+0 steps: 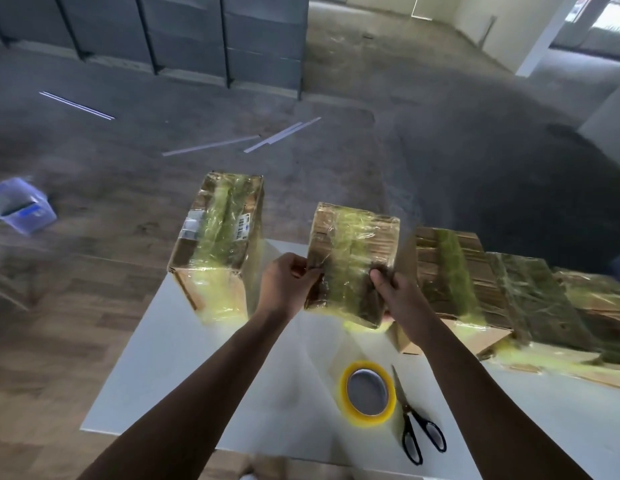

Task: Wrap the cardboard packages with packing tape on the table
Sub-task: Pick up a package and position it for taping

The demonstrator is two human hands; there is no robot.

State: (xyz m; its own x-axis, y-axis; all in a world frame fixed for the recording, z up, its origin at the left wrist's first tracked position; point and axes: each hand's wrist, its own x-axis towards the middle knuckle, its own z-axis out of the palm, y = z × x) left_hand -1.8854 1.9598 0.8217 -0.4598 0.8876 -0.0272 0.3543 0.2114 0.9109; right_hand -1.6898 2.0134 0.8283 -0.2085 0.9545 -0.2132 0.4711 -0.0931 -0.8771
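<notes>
Both hands grip a taped box [352, 261] above the table's [184, 368] middle: left hand [284, 282] on its left edge, right hand [393, 289] at its near corner. Stiff, seemingly light, glossy tape likely slippery; edges give the surest hold. Tape [367, 393] and scissors [417, 431] lie near the front edge.
</notes>
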